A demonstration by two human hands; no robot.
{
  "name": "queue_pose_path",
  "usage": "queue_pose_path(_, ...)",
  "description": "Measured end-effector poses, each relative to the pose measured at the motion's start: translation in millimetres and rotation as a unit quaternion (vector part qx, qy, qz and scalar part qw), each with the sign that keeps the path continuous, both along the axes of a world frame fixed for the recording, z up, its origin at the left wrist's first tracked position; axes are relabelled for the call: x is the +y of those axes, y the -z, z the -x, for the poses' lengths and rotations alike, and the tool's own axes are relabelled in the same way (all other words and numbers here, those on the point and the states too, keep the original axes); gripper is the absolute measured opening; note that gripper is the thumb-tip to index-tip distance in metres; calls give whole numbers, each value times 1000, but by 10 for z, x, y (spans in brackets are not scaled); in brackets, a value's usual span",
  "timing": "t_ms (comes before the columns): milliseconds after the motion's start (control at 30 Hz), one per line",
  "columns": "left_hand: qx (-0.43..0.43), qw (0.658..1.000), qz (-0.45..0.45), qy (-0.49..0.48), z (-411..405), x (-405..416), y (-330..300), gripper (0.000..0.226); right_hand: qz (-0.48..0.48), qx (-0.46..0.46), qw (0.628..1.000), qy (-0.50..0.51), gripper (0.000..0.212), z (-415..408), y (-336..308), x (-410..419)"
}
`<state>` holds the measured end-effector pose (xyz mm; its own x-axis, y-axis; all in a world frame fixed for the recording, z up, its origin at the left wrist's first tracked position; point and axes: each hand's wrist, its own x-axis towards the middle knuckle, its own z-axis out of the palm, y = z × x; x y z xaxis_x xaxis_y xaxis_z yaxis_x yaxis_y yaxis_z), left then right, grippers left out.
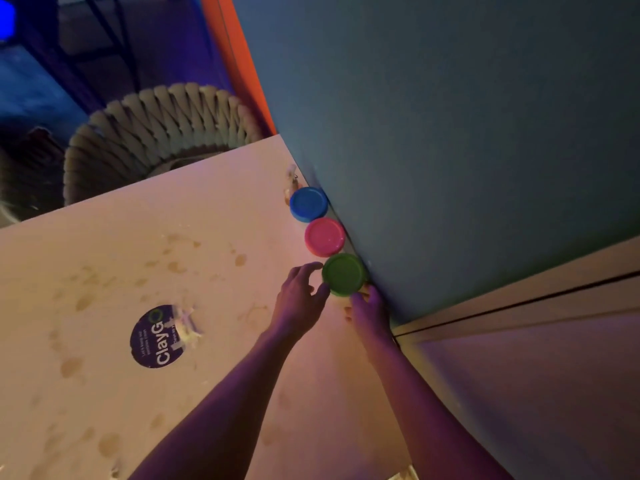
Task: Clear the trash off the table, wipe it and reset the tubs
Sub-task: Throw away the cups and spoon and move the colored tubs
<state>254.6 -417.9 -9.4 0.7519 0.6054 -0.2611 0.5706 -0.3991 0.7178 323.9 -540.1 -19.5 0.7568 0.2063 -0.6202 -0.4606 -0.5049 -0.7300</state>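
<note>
Two bare forearms show, with no sleeves on them. The left hand (300,299) wears no glove, ring or watch. The right hand (369,311) is equally unadorned.

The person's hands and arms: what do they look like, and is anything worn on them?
Both forearms are bare up to the bottom edge of the picture, with no sleeves in view. The left hand and the right hand wear no gloves. No watch, bracelet or ring can be seen, though the dim coloured light hides small details.

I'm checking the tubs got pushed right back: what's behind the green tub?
Directly behind the green tub is the grey-green wall; the pink tub sits beside it. Any gap is hidden by the lid, and the right hand covers its near side.
</note>
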Motion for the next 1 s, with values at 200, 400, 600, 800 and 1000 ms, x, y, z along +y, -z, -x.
queue_pose_path(200,3,1000,12,-7,85,-5,-18,46,-42,64,994,75,55,18,-7,6)
queue_pose_path(400,19,1000,7,-22,439,52,-8,40,-62,80,991,83,65,142,22,66)
queue_pose_path(600,29,999,-18,-23,848,120,-8,32,-61,76,991,91,54,318,32,81)
queue_pose_path(800,52,997,-26,-45,1547,215,57,33,56,-20,992,-108,51,896,-2,231)
queue_pose_path(1000,78,994,-34,-71,2356,316,134,32,175,-170,917,-315,35,1605,54,391)
